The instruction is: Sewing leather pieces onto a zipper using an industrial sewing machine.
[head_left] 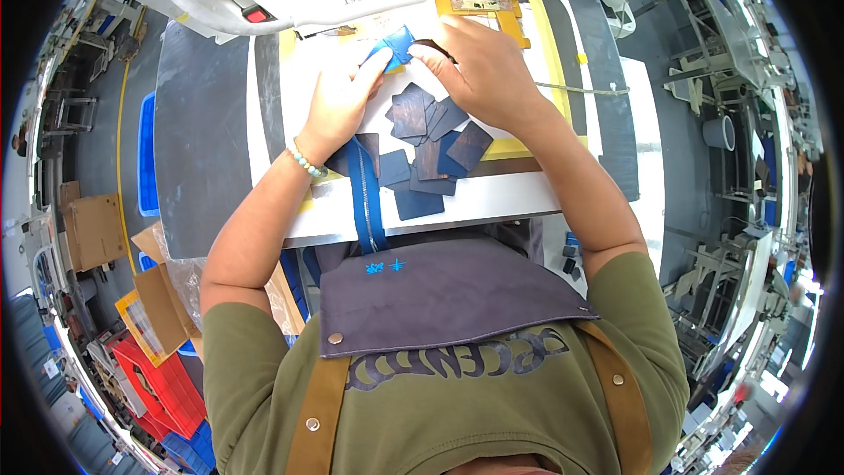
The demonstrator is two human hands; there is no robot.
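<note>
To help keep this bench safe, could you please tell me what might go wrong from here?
The left hand, holding a small blue piece, is close to the white machine and might knock it. The dark patches lie in a loose, overlapping pile and might get scattered. The blue zipper tape runs over the table's front edge, so it could snag.

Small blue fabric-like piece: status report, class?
Left hand pinching small blue fabric-like piece; right hand at its edge. Dark, flat, square patches piled close by, apparently not blocking.
</note>
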